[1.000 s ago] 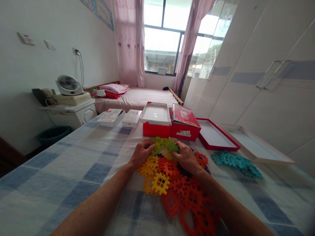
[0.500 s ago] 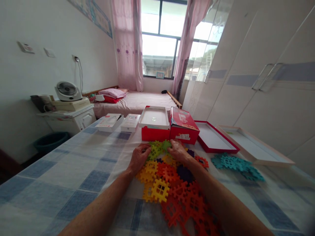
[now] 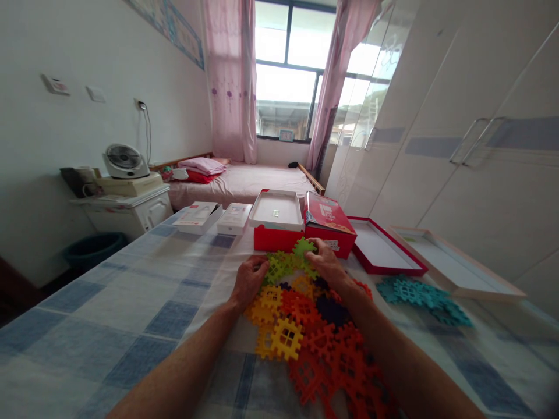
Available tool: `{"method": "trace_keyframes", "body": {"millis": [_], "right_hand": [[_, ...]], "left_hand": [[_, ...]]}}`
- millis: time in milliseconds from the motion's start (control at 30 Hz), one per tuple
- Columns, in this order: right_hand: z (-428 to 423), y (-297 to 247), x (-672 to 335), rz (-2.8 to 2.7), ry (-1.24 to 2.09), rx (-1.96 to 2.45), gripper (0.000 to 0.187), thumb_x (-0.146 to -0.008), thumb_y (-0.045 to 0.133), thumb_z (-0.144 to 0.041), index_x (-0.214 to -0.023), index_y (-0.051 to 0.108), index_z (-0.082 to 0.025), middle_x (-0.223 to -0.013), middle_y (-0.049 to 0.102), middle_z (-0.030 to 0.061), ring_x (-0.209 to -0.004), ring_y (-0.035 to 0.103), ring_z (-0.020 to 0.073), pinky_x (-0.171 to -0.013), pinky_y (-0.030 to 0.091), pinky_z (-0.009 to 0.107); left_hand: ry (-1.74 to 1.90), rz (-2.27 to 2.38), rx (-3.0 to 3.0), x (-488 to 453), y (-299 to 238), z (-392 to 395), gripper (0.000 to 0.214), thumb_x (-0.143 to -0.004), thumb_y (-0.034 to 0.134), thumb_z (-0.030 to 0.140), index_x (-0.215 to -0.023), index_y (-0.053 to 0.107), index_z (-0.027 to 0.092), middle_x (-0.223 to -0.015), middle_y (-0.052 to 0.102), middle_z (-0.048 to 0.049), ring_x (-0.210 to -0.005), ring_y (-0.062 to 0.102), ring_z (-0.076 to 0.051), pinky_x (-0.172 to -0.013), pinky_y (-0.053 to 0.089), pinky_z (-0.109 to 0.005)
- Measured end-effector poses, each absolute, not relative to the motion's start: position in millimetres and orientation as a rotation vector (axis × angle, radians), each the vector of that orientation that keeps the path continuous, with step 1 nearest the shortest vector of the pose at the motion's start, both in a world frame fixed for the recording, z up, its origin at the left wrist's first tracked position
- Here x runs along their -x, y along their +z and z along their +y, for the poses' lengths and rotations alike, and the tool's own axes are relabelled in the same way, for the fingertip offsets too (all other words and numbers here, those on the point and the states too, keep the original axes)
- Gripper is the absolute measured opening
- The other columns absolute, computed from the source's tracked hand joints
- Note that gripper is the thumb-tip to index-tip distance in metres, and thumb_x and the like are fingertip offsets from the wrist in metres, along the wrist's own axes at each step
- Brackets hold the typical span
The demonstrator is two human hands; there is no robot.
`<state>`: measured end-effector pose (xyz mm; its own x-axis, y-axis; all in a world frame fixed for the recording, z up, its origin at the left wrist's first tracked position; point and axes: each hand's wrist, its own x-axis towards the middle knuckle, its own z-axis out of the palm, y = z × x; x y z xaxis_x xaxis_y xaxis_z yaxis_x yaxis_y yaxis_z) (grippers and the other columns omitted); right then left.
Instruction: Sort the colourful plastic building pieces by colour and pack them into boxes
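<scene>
My right hand [image 3: 328,265] pinches a light green interlocking plastic tile [image 3: 304,248] with toothed edges, raised above the rest. My left hand [image 3: 250,280] is curled closed at the left edge of the yellow-green tiles [image 3: 279,265], fingertips against one of them. Nearer to me, yellow tiles [image 3: 287,338], orange-red tiles [image 3: 345,359] and dark purple tiles [image 3: 332,309] lie in overlapping heaps between my forearms. Some have window-like openings. My right forearm hides part of the purple and orange ones. A separate pile of teal tiles [image 3: 423,297] lies to the right.
Along the table's far side stand two white boxes [image 3: 198,216] [image 3: 234,217], a red box with a white tray [image 3: 276,210] on it, and another red box [image 3: 331,224]. Farther right lie a red-rimmed lid [image 3: 386,244] and a pale shallow lid [image 3: 458,262]. A checked cloth [image 3: 170,320] covers the table.
My right hand has lifted a light green tile up from the green group, tilting it upright in front of the red boxes. My left hand stays at the green tiles. The view has shifted slightly.
</scene>
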<state>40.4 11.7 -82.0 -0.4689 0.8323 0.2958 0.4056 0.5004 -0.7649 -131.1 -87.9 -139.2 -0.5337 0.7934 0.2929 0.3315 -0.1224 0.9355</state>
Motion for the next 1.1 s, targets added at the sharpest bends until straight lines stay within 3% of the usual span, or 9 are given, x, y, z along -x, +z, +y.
{"method": "trace_keyframes", "body": {"millis": [200, 400, 633, 833, 1100], "right_hand": [[15, -74, -42, -1.999, 1.04, 0.911, 0.03, -0.072, 0.044, -0.034, -0.09, 0.06, -0.016, -0.079, 0.063, 0.0025, -0.07, 0.055, 0.0149, -0.061, 0.043, 0.025], [20, -78, -46, -2.073, 0.954, 1.003, 0.024, -0.072, 0.046, -0.034, -0.083, 0.057, -0.015, -0.073, 0.059, 0.0011, -0.06, 0.049, 0.0113, -0.053, 0.037, 0.022], [13, -90, -13, -2.43, 0.767, 1.021, 0.006, -0.065, 0.054, -0.016, -0.071, 0.057, -0.016, -0.065, 0.057, -0.0002, -0.06, 0.048, 0.0118, -0.057, 0.035, 0.023], [11, -102, -8, -2.464, 0.573, 1.059, 0.021, -0.071, 0.052, -0.015, -0.09, 0.06, -0.014, -0.098, 0.061, 0.0101, -0.087, 0.053, 0.0182, -0.075, 0.039, 0.026], [5, -90, -19, -2.39, 0.613, 1.01, 0.016, -0.075, 0.049, -0.017, -0.088, 0.057, -0.016, -0.086, 0.063, 0.0048, -0.078, 0.055, 0.0151, -0.071, 0.041, 0.023]], "left_hand": [[1.684, 1.801, -1.228, 132, -137, -89, 0.03, -0.072, 0.057, 0.038, -0.083, 0.069, 0.013, -0.086, 0.071, -0.0084, -0.082, 0.064, -0.022, -0.077, 0.048, -0.032], [1.688, 1.807, -1.183, 131, -138, -89, 0.031, -0.072, 0.057, 0.038, -0.085, 0.07, 0.013, -0.086, 0.072, -0.0078, -0.082, 0.064, -0.022, -0.075, 0.048, -0.031], [1.683, 1.8, -1.191, 133, -138, -90, 0.031, -0.074, 0.055, 0.039, -0.085, 0.07, 0.014, -0.083, 0.071, -0.0069, -0.08, 0.064, -0.021, -0.074, 0.048, -0.03], [1.672, 1.789, -1.205, 134, -140, -89, 0.031, -0.073, 0.056, 0.039, -0.086, 0.069, 0.014, -0.084, 0.071, -0.0063, -0.08, 0.064, -0.021, -0.073, 0.048, -0.03], [1.684, 1.834, -1.205, 135, -140, -89, 0.033, -0.072, 0.055, 0.041, -0.086, 0.069, 0.014, -0.085, 0.072, -0.0071, -0.08, 0.064, -0.022, -0.074, 0.048, -0.031]]}}
